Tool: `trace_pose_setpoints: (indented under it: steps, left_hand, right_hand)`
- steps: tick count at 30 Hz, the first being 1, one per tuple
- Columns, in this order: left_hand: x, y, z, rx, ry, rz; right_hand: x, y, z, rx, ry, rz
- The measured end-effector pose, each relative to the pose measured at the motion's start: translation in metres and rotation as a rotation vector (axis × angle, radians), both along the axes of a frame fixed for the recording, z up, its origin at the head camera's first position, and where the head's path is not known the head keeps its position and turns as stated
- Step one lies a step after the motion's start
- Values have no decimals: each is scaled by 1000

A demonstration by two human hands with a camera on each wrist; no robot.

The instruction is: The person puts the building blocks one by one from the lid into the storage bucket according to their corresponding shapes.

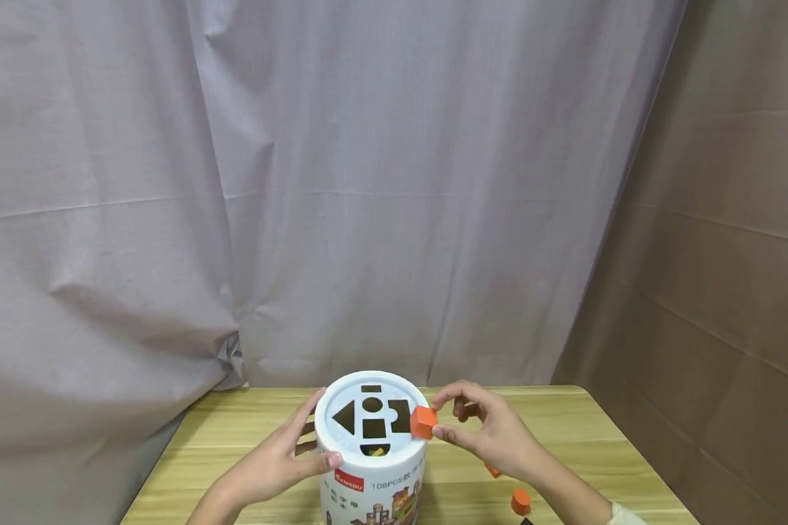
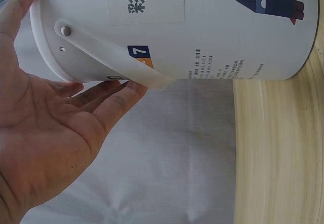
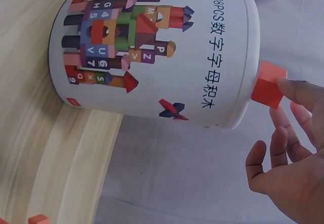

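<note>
A white block bucket (image 1: 374, 467) stands upright on the table, its lid (image 1: 341, 386) cut with several shaped holes. My left hand (image 1: 279, 456) rests against the bucket's left side, thumb on the front rim and fairly straight fingers around the side. In the left wrist view those fingers (image 2: 119, 102) touch the wall by the white handle (image 2: 96, 46). Between thumb and fingers, my right hand (image 1: 499, 434) pinches an orange cube (image 1: 423, 422) at the lid's right edge. The right wrist view shows the cube (image 3: 268, 84) beside the rim, its far side hidden.
On the wooden table (image 1: 249, 423), right of the bucket, lie an orange cylinder (image 1: 521, 501), another orange block (image 1: 492, 470) partly behind the right forearm, and a dark piece (image 1: 527, 521) at the frame's bottom. A grey curtain (image 1: 368, 219) hangs behind.
</note>
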State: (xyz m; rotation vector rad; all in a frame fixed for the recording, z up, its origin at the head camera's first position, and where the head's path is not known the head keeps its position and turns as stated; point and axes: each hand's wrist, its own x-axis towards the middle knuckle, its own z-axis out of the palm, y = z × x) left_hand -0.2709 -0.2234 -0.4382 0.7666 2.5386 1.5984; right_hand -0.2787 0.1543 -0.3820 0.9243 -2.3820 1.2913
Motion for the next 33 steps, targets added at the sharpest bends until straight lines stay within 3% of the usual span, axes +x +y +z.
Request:
trace_pose_setpoints:
  steps: [13, 19, 27, 33]
  left_hand:
    - [-5, 12, 2, 12, -19, -30]
    - [-3, 16, 4, 7, -14, -64]
    - [-1, 4, 15, 7, -2, 4]
    - [3, 6, 12, 5, -15, -17]
  right_hand:
    - [3, -3, 7, -33, 14, 16]
    - [7, -2, 12, 2, 7, -29]
    - [-9, -22, 26, 51, 0, -19]
    - [-7, -27, 24, 53, -19, -31]
